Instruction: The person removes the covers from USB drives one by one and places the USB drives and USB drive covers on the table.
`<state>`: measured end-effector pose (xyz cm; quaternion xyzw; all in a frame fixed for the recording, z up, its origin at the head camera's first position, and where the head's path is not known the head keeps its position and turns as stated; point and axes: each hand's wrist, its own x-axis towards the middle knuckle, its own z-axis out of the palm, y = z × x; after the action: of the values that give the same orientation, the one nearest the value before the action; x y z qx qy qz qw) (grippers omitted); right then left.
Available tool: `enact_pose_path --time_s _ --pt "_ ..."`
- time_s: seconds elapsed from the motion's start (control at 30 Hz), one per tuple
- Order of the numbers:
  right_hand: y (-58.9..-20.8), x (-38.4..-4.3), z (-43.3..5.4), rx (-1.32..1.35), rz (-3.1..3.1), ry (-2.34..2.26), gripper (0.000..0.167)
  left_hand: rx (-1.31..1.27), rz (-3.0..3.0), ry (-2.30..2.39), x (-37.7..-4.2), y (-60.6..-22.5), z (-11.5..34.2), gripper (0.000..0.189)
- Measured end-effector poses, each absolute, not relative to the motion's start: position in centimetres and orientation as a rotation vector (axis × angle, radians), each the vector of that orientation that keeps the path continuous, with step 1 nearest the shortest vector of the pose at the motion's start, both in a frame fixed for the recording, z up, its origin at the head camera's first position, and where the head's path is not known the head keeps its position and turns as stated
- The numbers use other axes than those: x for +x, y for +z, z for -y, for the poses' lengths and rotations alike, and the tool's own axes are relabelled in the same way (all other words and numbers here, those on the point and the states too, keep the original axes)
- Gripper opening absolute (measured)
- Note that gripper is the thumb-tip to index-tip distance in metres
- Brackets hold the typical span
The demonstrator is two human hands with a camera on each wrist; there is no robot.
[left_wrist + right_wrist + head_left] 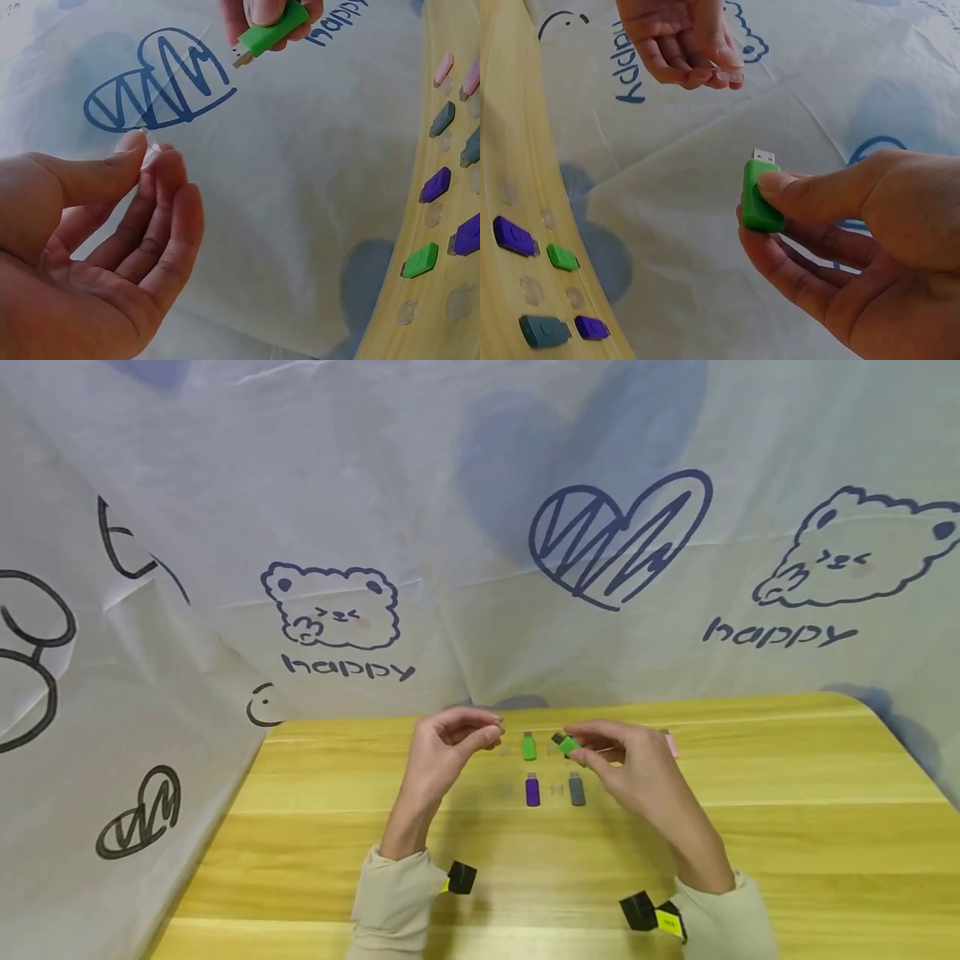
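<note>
My right hand (pixel 633 764) pinches a green USB flash drive (pixel 759 199) between thumb and fingers, its metal plug bare and pointing away from the palm. With thumb and fingertips, my left hand (pixel 442 750) grips a small clear plastic cap (pixel 152 155). Both hands are raised over the far part of the table, and the cap and the drive are apart. Below and between them lie another green flash drive (pixel 529 747), a purple one (pixel 532 791) and a grey one (pixel 577 790), plugs bare. A pink drive (pixel 671 743) is partly hidden behind my right hand.
Several clear caps, such as this cap (pixel 557 789), lie beside the drives in two rows on the wooden table (pixel 300 877). A white cloth (pixel 420 510) with printed drawings hangs behind the table's back edge. Black wrist-camera mounts (pixel 462 877) sit at both sleeves.
</note>
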<state>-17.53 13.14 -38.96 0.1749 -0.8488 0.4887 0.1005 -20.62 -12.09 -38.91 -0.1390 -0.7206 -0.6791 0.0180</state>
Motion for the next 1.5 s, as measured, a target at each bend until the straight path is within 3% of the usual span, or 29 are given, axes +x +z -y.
enact_pose_path --time_s 0.37,0.8,1.5 --pt "-40.1 -18.2 -17.9 0.239 2.567 1.411 0.018 -0.485 2.294 -2.088 -20.7 -39.2 11.6 0.012" --pt "-43.5 -18.4 -24.3 -0.085 2.677 1.36 0.03 -0.503 2.352 -2.041 -21.0 -39.4 11.8 0.012" --pt "-46.7 -18.8 -25.2 -0.325 2.911 1.477 0.028 -0.524 2.411 -2.035 -21.0 -39.9 11.2 0.011"
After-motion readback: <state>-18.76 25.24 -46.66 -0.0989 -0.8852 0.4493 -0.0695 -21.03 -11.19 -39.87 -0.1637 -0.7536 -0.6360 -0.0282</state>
